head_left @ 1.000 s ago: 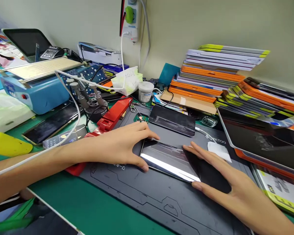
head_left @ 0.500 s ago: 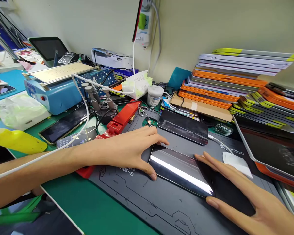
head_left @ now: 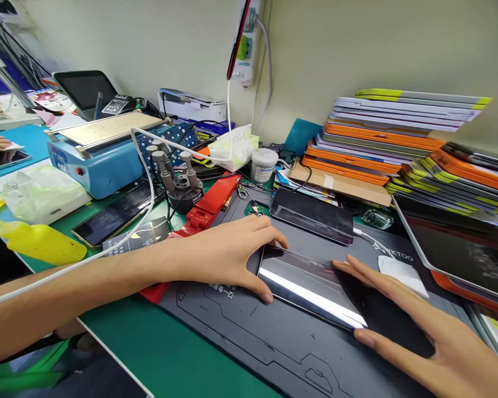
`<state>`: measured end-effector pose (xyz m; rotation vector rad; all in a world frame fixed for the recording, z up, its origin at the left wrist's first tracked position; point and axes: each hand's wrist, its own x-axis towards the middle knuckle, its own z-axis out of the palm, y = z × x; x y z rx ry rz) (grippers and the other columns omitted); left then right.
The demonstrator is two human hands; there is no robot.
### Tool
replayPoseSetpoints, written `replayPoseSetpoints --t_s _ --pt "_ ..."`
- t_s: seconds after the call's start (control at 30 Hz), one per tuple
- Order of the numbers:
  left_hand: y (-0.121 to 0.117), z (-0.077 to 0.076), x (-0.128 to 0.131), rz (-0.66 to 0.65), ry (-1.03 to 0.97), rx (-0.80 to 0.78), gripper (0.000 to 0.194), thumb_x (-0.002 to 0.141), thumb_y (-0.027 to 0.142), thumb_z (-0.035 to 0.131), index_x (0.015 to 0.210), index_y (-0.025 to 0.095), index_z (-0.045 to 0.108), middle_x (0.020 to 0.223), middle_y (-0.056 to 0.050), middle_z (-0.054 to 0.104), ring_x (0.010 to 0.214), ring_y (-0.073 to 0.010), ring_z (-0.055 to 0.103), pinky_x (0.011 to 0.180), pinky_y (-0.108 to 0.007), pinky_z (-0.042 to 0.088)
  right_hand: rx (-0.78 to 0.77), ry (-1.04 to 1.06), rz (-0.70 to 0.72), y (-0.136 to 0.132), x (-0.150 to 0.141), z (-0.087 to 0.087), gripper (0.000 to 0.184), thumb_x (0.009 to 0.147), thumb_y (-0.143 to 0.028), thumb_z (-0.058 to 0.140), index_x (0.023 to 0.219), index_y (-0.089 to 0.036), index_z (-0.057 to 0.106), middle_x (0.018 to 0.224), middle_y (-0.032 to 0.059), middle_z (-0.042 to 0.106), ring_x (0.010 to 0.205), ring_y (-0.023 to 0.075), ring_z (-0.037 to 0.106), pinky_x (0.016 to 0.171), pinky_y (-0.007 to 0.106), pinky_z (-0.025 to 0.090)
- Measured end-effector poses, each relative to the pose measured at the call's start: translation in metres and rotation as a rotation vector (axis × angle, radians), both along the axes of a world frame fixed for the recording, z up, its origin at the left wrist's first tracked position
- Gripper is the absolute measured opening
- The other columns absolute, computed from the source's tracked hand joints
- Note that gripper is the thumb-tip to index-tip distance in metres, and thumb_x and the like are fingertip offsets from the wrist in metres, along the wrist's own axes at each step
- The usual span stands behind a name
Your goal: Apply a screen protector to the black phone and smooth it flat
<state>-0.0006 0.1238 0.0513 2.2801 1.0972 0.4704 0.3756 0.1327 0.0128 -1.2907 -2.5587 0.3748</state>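
**2-handed edge hold on glossy phone [head_left: 326,293]: acceptable, with cautions**

Far left, the red tool [head_left: 211,202] lies behind the left hand [head_left: 236,249]; in my judgement, the wrist should stay clear of it. Left fingers: spread wide, thumb and forefinger holding the phone's 2 long edges at its left end. Pressure cannot be told.

Centre, the phone lies face up at or just above the grey mat [head_left: 249,334]; full contact is not visible. Any handling is best kept level, with both ends supported and fingertips off the glass.

Right hand [head_left: 440,345]: fingers wide, bracketing the right end by the same edges. Equal, light pressure is advisable. The white pad [head_left: 402,273] lies just beyond.
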Motion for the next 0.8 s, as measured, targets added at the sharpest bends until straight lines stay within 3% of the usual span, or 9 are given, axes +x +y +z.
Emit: replayPoseSetpoints --t_s 0.17,0.4,0.63,0.8 --pt "-0.001 0.0 0.0 0.001 0.015 -0.014 0.071 0.081 0.053 0.092 0.137 0.024 0.06 0.131 -0.007 0.064 0.128 -0.0276 0.06 0.106 -0.036 0.049 -0.041 0.039 -0.007 -0.002 -0.01 0.013 0.074 0.096 -0.061 0.068 0.163 -0.052 0.041 0.16 -0.0024 0.06 0.135 0.0362 0.068 0.115 0.058 0.056" --pt "-0.006 -0.007 0.0 0.077 0.109 -0.031 0.065 0.087 0.062 0.082 0.142 0.036 0.059 0.138 -0.004 0.061 0.128 -0.0296 0.061 0.106 -0.039 0.052 -0.221 0.081 0.008 -0.014 -0.021 0.034 0.078 0.096 -0.061 0.072 0.166 -0.044 0.04 0.165 0.0016 0.055 0.15 0.0313 0.054 0.125 0.053 0.046" --pt "-0.008 -0.012 -0.001 0.13 0.14 -0.048 0.071 0.082 0.074 0.08 0.143 0.041 0.061 0.139 -0.004 0.064 0.13 -0.0341 0.063 0.107 -0.042 0.056 -0.281 0.107 0.004 -0.016 -0.025 0.041 0.076 0.096 -0.061 0.072 0.163 -0.036 0.048 0.167 0.0058 0.053 0.152 0.0326 0.051 0.128 0.055 0.042" --pt "-0.007 -0.026 -0.008 0.154 0.144 0.001 0.077 0.08 0.074 0.081 0.147 0.046 0.057 0.148 -0.001 0.062 0.137 -0.0395 0.059 0.114 -0.049 0.054 -0.285 0.163 0.035 -0.017 -0.023 0.038 0.077 0.094 -0.059 0.076 0.163 -0.035 0.049 0.166 0.0053 0.054 0.153 0.0313 0.051 0.129 0.052 0.041"
